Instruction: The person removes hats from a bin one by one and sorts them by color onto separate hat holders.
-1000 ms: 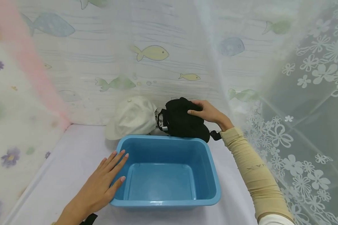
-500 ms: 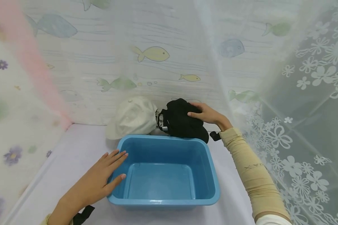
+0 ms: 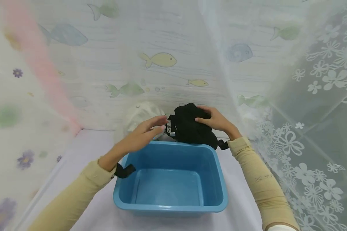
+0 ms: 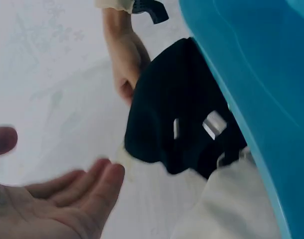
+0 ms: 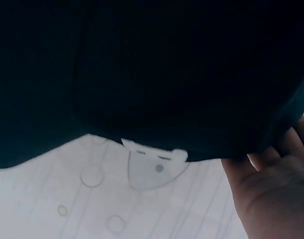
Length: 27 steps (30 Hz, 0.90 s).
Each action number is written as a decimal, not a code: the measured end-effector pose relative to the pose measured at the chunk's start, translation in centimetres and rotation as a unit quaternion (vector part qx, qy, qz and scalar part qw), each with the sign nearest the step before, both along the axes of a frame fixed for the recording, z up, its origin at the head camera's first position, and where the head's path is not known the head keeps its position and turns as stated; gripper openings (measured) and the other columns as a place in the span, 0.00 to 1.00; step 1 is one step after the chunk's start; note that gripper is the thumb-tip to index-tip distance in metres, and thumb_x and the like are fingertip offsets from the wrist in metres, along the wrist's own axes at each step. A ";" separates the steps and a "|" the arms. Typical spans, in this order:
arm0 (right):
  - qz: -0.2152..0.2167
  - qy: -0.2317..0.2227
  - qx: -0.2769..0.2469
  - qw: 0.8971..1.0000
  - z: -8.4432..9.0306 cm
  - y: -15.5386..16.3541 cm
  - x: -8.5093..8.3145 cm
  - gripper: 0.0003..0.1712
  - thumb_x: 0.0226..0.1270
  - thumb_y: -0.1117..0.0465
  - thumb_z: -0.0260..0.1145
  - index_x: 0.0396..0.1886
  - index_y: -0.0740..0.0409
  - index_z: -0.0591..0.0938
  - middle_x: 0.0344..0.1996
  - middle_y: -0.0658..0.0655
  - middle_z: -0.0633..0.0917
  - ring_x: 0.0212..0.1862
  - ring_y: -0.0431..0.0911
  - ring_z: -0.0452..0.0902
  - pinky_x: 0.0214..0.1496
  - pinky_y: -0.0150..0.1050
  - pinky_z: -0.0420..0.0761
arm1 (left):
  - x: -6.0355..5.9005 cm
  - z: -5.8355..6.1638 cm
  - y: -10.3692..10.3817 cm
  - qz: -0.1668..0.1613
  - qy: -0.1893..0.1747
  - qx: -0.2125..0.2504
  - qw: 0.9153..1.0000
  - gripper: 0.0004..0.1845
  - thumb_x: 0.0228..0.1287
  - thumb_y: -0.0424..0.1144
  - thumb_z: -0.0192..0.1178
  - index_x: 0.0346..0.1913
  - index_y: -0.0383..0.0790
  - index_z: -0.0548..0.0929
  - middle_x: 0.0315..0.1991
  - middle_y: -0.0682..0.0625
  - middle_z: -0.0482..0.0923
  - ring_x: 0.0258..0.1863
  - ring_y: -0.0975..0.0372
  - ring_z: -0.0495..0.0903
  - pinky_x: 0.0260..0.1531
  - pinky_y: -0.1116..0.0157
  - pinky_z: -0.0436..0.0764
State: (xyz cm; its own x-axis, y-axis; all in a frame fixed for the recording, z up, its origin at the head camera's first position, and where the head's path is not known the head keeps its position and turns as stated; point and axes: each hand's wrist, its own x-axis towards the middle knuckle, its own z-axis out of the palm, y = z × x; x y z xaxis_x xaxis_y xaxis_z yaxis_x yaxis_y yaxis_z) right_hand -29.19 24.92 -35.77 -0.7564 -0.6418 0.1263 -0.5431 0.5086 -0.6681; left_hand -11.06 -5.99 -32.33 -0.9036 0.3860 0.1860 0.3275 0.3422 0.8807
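Behind the basin lies a black cap (image 3: 188, 125), its brim toward the basin's far right corner. My right hand (image 3: 217, 121) grips its right side, thumb on the front and fingers behind the fabric. In the right wrist view those fingers go under the dark cap (image 5: 167, 74). My left hand (image 3: 143, 133) is raised over the basin's far left rim, fingers extended, close to the black cap's strap end and in front of a white cap (image 3: 138, 110). The left wrist view shows this left hand (image 4: 67, 204) palm up, holding nothing. Part of the white cap is hidden behind it.
A blue plastic basin (image 3: 170, 208) stands in front of the caps on a white cloth (image 3: 95, 138). A fish-print curtain (image 3: 162, 83) hangs right behind the caps. Sheer floral curtain (image 3: 306, 160) closes the right side.
My left hand has left the basin's left rim and moved up and right toward the caps. The right hand stays on the black cap. The head view has shifted slightly.
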 end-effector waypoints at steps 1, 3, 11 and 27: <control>-0.001 0.001 -0.002 1.000 -0.1 0.1 0.0 0.38 0.74 0.55 0.66 0.78 0.59 0.64 0.77 0.62 0.64 0.79 0.59 0.55 0.80 0.57 0.57 | -1.0 0.1 0.7 0.009 -0.026 0.002 1.000 0.32 0.82 0.46 0.47 0.80 0.35 0.55 0.77 0.38 0.60 0.75 0.45 0.64 0.73 0.45 0.65; 0.000 0.002 -0.007 1.000 -0.3 0.2 0.1 0.38 0.75 0.55 0.66 0.78 0.60 0.63 0.77 0.62 0.64 0.79 0.59 0.56 0.80 0.57 0.57 | -2.8 0.2 2.0 0.032 -0.076 0.017 0.996 0.35 0.83 0.49 0.45 0.81 0.35 0.51 0.79 0.39 0.55 0.76 0.45 0.62 0.75 0.47 0.62; -0.003 -0.012 -0.024 1.000 -0.1 0.1 0.8 0.37 0.76 0.57 0.64 0.78 0.62 0.63 0.77 0.64 0.64 0.78 0.60 0.57 0.79 0.58 0.58 | -8.2 -0.5 5.1 0.096 -0.254 0.251 0.929 0.32 0.85 0.46 0.40 0.81 0.34 0.49 0.77 0.34 0.60 0.76 0.49 0.64 0.73 0.58 0.67; -0.004 -0.022 -0.041 0.999 -0.2 -0.5 0.7 0.37 0.75 0.61 0.65 0.78 0.65 0.63 0.75 0.66 0.66 0.76 0.61 0.61 0.77 0.58 0.61 | -11.1 -0.9 5.5 0.118 -0.318 0.328 0.882 0.32 0.84 0.45 0.41 0.80 0.32 0.50 0.75 0.34 0.60 0.74 0.46 0.64 0.73 0.55 0.68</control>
State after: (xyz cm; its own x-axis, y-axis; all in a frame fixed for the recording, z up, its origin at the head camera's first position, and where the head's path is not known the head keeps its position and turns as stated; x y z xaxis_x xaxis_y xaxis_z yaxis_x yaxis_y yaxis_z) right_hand -28.45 24.41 -35.92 -0.7673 -0.6248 0.1446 -0.5088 0.4558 -0.7303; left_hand -22.14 -0.49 -33.20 -0.9467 0.1707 -0.2731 -0.3152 -0.3175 0.8943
